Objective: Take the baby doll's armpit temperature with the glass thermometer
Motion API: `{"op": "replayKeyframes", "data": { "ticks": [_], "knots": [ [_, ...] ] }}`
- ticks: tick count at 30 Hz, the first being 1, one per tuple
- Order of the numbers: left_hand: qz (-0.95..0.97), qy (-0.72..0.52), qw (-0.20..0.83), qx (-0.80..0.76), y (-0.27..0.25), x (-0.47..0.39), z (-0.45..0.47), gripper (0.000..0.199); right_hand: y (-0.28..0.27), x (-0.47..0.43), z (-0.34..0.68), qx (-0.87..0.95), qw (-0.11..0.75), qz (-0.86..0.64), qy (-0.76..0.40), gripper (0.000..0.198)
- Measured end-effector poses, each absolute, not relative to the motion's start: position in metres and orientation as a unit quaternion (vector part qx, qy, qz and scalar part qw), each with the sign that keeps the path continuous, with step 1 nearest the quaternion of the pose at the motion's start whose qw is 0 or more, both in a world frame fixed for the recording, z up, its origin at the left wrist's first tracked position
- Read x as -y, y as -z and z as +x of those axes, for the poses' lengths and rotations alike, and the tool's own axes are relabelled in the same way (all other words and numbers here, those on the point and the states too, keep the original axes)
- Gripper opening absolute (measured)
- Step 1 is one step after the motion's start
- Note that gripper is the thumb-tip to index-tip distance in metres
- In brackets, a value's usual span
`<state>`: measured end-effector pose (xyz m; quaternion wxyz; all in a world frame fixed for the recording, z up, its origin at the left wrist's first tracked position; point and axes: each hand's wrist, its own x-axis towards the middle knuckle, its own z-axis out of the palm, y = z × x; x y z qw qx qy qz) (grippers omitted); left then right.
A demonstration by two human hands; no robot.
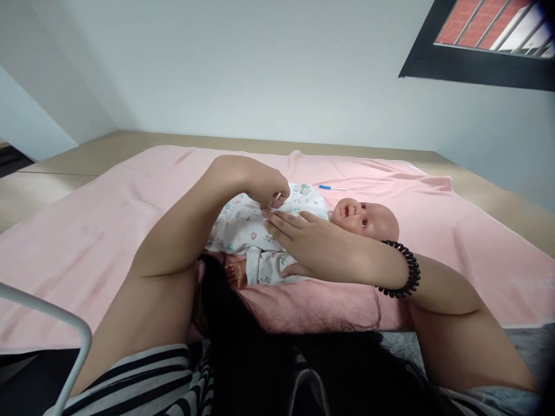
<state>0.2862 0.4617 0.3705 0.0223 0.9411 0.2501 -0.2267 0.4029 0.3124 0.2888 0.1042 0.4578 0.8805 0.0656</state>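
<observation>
A baby doll [385, 221] lies on its back with its head to the right, dressed in a white printed outfit [247, 222]. Bent over the doll's front, my left hand [269, 188] has its fingers closed in a pinch, and a bit of white cloth shows between them. My right hand [310, 242] rests flat across the outfit with fingers stretched out, the tips just below my left hand. It covers part of the doll's chest. One bare doll foot [236, 274] sticks out of a sleeve-like leg opening at the lower left.
A pink blanket [130, 214] spreads under the doll over a wooden surface [47, 196]. A thin blue-and-clear stick [329, 188] lies beyond the doll's shoulder. Behind stands a pale wall [260, 75] with a barred window [489, 26]. Dark hair [234, 323] hangs into the foreground.
</observation>
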Motion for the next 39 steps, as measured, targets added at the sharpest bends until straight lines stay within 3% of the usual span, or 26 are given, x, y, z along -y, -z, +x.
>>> {"op": "replayKeyframes", "data": {
  "ticks": [9,17,24,30,39],
  "knots": [
    [0.948,0.21,0.062,-0.229,-0.367,-0.478,0.28,0.01,-0.296,-0.304,0.399,-0.887,0.089,0.444,-0.091,0.078],
    [0.947,0.214,0.053,-0.233,-0.373,-0.489,0.27,0.009,-0.287,-0.316,0.401,-0.868,0.084,0.477,-0.111,0.098],
    [0.95,0.236,0.062,-0.196,-0.378,-0.492,0.268,0.018,-0.288,-0.316,0.397,-0.854,0.11,0.499,-0.099,0.104],
    [0.948,0.249,0.09,-0.178,-0.381,-0.496,0.266,0.024,-0.286,-0.316,0.397,-0.855,0.082,0.503,-0.094,0.102],
    [0.963,0.209,0.088,-0.146,-0.38,-0.493,0.269,0.012,-0.285,-0.317,0.394,-0.845,0.089,0.519,-0.092,0.11]
  ]
}}
